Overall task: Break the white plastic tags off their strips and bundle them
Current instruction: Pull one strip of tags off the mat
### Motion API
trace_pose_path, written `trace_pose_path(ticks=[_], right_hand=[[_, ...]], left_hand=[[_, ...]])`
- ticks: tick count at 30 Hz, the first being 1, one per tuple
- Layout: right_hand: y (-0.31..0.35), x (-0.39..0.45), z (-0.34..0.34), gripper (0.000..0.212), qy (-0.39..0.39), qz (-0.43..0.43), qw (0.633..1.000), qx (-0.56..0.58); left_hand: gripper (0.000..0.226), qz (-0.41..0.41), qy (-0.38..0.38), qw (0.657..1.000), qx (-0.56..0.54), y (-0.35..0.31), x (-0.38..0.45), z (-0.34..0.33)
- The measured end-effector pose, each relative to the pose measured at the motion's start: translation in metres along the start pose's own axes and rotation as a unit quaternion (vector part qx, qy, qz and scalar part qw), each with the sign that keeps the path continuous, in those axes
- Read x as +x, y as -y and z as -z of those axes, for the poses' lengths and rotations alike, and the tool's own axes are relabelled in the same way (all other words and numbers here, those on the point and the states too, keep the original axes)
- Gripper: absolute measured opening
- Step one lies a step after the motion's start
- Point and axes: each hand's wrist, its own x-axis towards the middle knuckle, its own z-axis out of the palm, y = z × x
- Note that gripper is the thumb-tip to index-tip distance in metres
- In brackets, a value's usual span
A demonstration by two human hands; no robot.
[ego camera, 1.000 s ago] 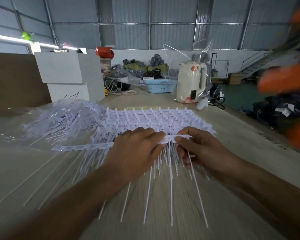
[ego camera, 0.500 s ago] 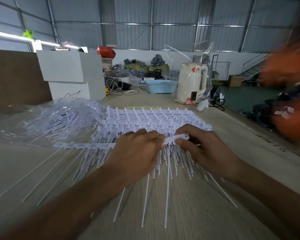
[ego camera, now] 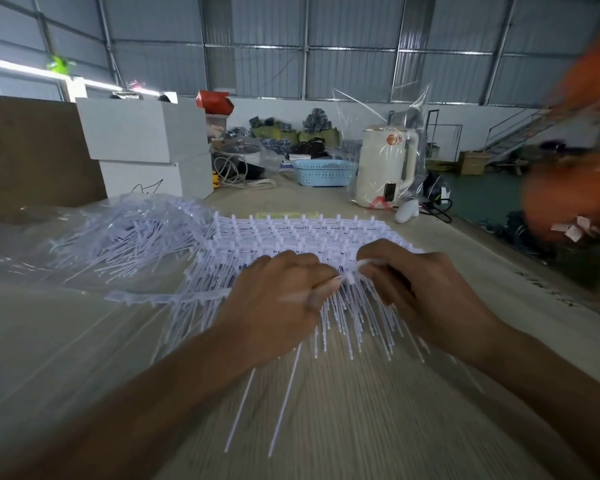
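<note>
A stack of white plastic tag strips (ego camera: 302, 233) lies on the wooden table (ego camera: 326, 410) in front of me, long thin tails pointing toward me. My left hand (ego camera: 278, 303) grips the nearest strip (ego camera: 167, 298), which runs out to the left. My right hand (ego camera: 416, 289) pinches the right end of that strip, its fingers curled over white tags. The two hands nearly touch at the strip's right end. A heap of loose white tags (ego camera: 129, 233) lies on clear plastic at the left.
Two stacked white boxes (ego camera: 142, 150) and a brown board (ego camera: 32, 157) stand at the back left. A blue basket (ego camera: 323, 172), a cream kettle (ego camera: 385, 168) in clear wrap and cables sit at the far end. A blurred orange shape (ego camera: 575, 174) fills the right edge.
My right hand has moved left along the strip toward my left hand, so the bare right end has shortened. Several long tails under my right hand have gone from the table.
</note>
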Motion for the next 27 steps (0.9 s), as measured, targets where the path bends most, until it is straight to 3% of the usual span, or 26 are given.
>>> trace_pose_path(ticks=[5, 9, 15, 18, 21, 23, 27], right_hand=[[0.003, 0.0, -0.003, 0.016, -0.026, -0.04, 0.999, 0.017], [0.01, 0.002, -0.004, 0.007, -0.051, -0.06, 0.996, -0.03], [0.012, 0.001, -0.009, 0.009, -0.036, -0.061, 0.994, -0.088], [-0.013, 0.003, 0.006, 0.016, -0.05, -0.173, 0.976, -0.12], [-0.037, 0.001, 0.031, 0.02, -0.091, -0.273, 0.958, -0.015], [-0.033, 0.004, 0.035, 0.02, -0.085, -0.265, 0.956, 0.097], [-0.006, 0.007, 0.014, 0.02, 0.01, -0.235, 0.946, 0.224]], left_hand=[[0.022, -0.03, -0.084, 0.992, 0.092, -0.005, 0.0, 0.006], [0.021, -0.051, -0.103, 0.986, 0.122, -0.011, 0.001, 0.009], [0.02, -0.052, -0.083, 0.988, 0.117, -0.018, 0.0, 0.011], [0.023, -0.077, -0.112, 0.986, 0.099, -0.023, -0.004, 0.013], [0.03, -0.09, -0.122, 0.985, 0.086, -0.026, -0.002, 0.013], [0.036, -0.065, -0.104, 0.99, 0.068, -0.025, -0.001, 0.012], [0.032, -0.01, -0.073, 0.997, -0.019, -0.019, -0.002, 0.006]])
